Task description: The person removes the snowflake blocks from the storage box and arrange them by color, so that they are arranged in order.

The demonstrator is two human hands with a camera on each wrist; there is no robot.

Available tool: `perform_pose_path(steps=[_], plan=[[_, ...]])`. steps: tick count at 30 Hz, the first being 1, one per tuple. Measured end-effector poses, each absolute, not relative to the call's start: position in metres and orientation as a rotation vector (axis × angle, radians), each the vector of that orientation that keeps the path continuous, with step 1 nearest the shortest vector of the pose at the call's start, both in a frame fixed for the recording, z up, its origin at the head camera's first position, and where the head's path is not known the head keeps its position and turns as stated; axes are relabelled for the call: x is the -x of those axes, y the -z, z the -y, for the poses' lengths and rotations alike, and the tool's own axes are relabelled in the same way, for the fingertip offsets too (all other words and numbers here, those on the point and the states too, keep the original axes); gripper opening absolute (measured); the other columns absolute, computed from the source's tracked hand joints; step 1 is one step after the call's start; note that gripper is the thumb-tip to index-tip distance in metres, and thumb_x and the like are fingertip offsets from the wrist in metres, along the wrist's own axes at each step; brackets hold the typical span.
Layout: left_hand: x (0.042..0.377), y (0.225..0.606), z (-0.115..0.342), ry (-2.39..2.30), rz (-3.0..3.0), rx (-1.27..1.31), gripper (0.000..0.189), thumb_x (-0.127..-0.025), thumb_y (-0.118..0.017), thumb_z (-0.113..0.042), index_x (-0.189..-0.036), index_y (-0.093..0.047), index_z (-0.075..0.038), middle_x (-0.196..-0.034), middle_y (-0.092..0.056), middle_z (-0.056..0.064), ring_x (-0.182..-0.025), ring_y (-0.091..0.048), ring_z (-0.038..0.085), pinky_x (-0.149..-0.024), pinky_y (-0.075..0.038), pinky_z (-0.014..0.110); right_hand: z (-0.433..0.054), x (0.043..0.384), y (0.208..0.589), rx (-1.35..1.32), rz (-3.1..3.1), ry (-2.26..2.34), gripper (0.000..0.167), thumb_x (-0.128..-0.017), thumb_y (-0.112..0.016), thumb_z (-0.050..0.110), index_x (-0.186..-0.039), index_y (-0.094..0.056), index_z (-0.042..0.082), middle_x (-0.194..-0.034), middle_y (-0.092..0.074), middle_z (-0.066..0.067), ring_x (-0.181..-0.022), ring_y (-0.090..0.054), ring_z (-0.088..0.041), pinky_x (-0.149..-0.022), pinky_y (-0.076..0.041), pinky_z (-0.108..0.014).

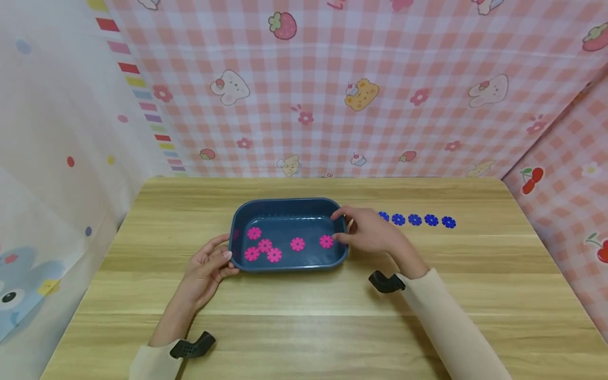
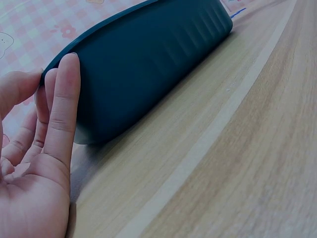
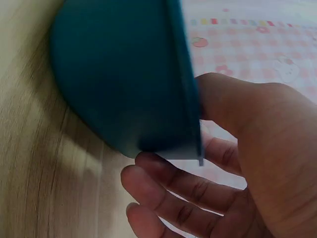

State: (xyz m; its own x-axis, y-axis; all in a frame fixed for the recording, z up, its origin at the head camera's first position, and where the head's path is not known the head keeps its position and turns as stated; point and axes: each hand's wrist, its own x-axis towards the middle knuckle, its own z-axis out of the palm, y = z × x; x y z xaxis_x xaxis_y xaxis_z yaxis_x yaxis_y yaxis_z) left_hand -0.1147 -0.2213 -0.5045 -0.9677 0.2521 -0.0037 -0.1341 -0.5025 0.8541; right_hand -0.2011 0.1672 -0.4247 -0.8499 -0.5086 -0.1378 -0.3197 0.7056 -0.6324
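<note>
A dark blue rectangular tray (image 1: pixel 290 266) with rounded corners is at the middle of the wooden table. Several pink snowflake discs (image 1: pixel 297 244) lie on its floor, mostly toward the left end. My left hand (image 1: pixel 204 272) grips the tray's left end, thumb at the rim and fingers against the outer wall; the left wrist view shows this wall (image 2: pixel 133 64) close up. On the opposite end, my right hand (image 1: pixel 368 229) pinches the rim, thumb on the inner side and other fingers outside. In the right wrist view the tray's end wall (image 3: pixel 119 74) hides part of the fingers.
To the right of the tray, several blue snowflake discs (image 1: pixel 415 219) form a row on the table (image 1: pixel 304 327), the leftmost partly behind my right hand. A pink checked cloth (image 1: pixel 304 63) hangs along the back edge, with more printed cloth at both sides.
</note>
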Motion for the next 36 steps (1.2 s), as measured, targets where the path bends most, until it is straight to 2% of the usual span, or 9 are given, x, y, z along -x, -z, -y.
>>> perform_pose_path(steps=[5,12,18,26,32,36], plan=[[0.114,0.505,0.221,-2.544,-1.415,-0.182,0.039,-0.105,-0.046,0.007,-0.140,-0.049,-0.010,-0.101,-0.070,0.003,-0.080,-0.071,0.010,-0.076,-0.066,0.025,-0.160,0.205,0.426,0.643,-2.614,0.817,0.044,-0.092,-0.077,0.026,-0.131,-0.063,0.011,-0.088,-0.065,-0.005,-0.073,-0.059,-0.019,-0.061,-0.052,-0.028],[0.114,0.505,0.221,-2.544,-1.414,-0.186,0.039,-0.105,-0.046,0.007,-0.140,-0.049,-0.009,-0.101,-0.070,0.003,-0.080,-0.071,0.010,-0.076,-0.066,0.025,-0.147,0.207,0.431,0.555,-2.563,0.730,0.039,-0.091,-0.077,0.028,-0.126,-0.064,0.018,-0.118,-0.065,-0.008,-0.093,-0.058,-0.021,-0.076,-0.048,-0.029],[0.114,0.504,0.221,-2.544,-1.417,-0.190,0.039,-0.104,-0.047,0.006,-0.140,-0.049,-0.009,-0.101,-0.070,0.003,-0.080,-0.071,0.010,-0.075,-0.066,0.025,-0.134,0.205,0.429,0.383,-2.610,0.675,0.034,-0.087,-0.081,0.033,-0.116,-0.067,0.020,-0.105,-0.065,-0.007,-0.089,-0.058,-0.024,-0.070,-0.047,-0.031],[0.114,0.503,0.222,-2.548,-1.422,-0.203,0.040,-0.104,-0.048,0.006,-0.141,-0.048,-0.008,-0.100,-0.069,0.004,-0.080,-0.071,0.010,-0.075,-0.066,0.025,-0.120,0.204,0.429,0.254,-2.705,0.578,0.031,-0.081,-0.087,0.028,-0.106,-0.070,0.021,-0.105,-0.067,-0.006,-0.090,-0.059,-0.024,-0.068,-0.049,-0.029],[0.114,0.504,0.222,-2.541,-1.432,-0.193,0.040,-0.104,-0.048,0.006,-0.142,-0.047,-0.008,-0.100,-0.069,0.004,-0.080,-0.071,0.010,-0.075,-0.066,0.025,-0.117,0.202,0.429,0.206,-2.721,0.519,0.023,-0.081,-0.086,0.027,-0.098,-0.072,0.020,-0.100,-0.066,-0.006,-0.088,-0.059,-0.024,-0.059,-0.047,-0.027],[0.115,0.504,0.221,-2.534,-1.432,-0.178,0.040,-0.104,-0.049,0.005,-0.142,-0.046,-0.007,-0.101,-0.069,0.004,-0.080,-0.071,0.010,-0.075,-0.067,0.025,-0.118,0.201,0.431,0.202,-2.718,0.539,0.021,-0.082,-0.086,0.028,-0.092,-0.069,0.020,-0.091,-0.065,-0.005,-0.081,-0.058,-0.023,-0.056,-0.044,-0.026]])
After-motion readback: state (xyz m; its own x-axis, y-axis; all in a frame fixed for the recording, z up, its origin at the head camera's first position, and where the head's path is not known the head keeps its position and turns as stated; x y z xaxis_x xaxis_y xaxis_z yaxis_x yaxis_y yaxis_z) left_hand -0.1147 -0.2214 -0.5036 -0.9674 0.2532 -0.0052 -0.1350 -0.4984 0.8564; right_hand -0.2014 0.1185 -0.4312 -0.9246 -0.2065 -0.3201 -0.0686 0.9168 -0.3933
